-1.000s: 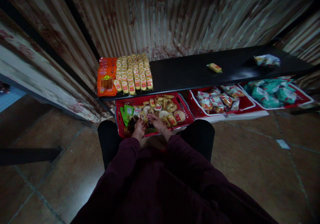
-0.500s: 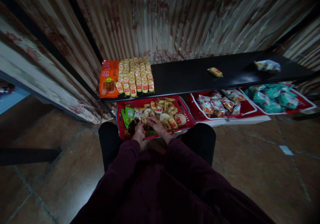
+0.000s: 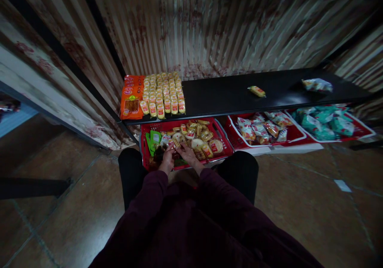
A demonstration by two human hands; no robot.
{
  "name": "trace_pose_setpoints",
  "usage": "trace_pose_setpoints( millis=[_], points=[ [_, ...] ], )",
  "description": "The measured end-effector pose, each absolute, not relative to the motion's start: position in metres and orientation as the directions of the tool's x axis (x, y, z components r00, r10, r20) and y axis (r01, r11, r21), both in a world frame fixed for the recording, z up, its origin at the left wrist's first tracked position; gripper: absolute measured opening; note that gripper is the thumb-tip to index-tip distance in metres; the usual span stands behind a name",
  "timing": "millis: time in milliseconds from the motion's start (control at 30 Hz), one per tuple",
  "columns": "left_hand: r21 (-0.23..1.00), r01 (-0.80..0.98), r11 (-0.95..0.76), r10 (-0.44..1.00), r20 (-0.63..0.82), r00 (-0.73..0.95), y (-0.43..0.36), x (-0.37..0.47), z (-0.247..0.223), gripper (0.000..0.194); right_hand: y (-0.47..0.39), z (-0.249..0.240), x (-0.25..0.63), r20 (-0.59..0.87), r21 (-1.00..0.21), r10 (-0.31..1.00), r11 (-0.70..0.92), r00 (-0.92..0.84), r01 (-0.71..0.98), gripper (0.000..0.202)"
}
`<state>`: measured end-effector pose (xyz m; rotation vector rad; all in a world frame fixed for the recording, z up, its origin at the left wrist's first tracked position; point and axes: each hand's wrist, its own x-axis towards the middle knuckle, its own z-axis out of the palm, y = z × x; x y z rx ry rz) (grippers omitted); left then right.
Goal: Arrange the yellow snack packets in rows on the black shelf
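Both my hands are together over a red basket (image 3: 226, 150) full of mixed wrapped snacks. A small wrapped snack (image 3: 177, 142), yellowish-brown with a ridged look, is between their fingertips. My left hand (image 3: 167, 159) is closed at its lower left side, and my right hand (image 3: 187, 154) grips it from the right. Under and around my hands lie green packets (image 3: 154, 138), a round wrapped cake (image 3: 216, 146) and several golden packs. Fine detail at the fingertips is dim.
On the black shelf (image 3: 215, 94) stand rows of small yellow packs (image 3: 164, 94) beside an orange bag (image 3: 131, 96). One yellow pack (image 3: 257, 91) and a pale bag (image 3: 317, 85) lie farther right. Baskets of white-red packets (image 3: 260, 130) and teal packets (image 3: 327, 121) sit below.
The wrapped snack between my hands has turned and shifted slightly right, showing its ridged side. My fingers have come closer together around it. The view has tilted slightly.
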<state>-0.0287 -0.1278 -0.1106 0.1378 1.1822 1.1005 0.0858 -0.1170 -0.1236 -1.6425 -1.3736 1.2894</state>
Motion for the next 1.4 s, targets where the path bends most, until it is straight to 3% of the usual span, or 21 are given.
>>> trace_pose_setpoints(
  millis=[333,533,700,1000,1167,1400],
  points=[
    [0.678,-0.587,0.442,0.828,-0.56,-0.022,-0.129,-0.022,-0.106,0.034,-0.115,-0.121,0.091,-0.171,-0.889,0.982,-0.189,0.08,0.418,0.034],
    [0.677,-0.611,0.41,0.838,-0.545,-0.043,-0.13,-0.022,-0.118,0.043,-0.116,-0.122,0.094,-0.167,-0.904,0.983,-0.182,0.073,0.388,0.036],
    [0.68,-0.613,0.401,0.84,-0.54,-0.05,-0.131,-0.023,-0.116,0.039,-0.116,-0.123,0.094,-0.217,-0.882,0.97,-0.242,0.108,0.403,0.034],
    [0.735,-0.57,0.368,0.811,-0.553,-0.19,-0.127,-0.017,-0.121,0.043,-0.114,-0.12,0.092,-0.155,-0.879,0.986,-0.169,0.067,0.447,0.028],
    [0.808,-0.471,0.353,0.835,-0.499,-0.231,-0.122,-0.019,-0.107,0.046,-0.111,-0.117,0.087,-0.114,-0.893,0.993,-0.109,0.014,0.436,0.027],
    [0.895,-0.391,0.217,0.858,-0.366,-0.362,-0.105,-0.037,-0.073,0.036,-0.098,-0.091,0.059,0.018,-0.874,0.997,-0.024,0.081,0.484,0.035]
  ],
)
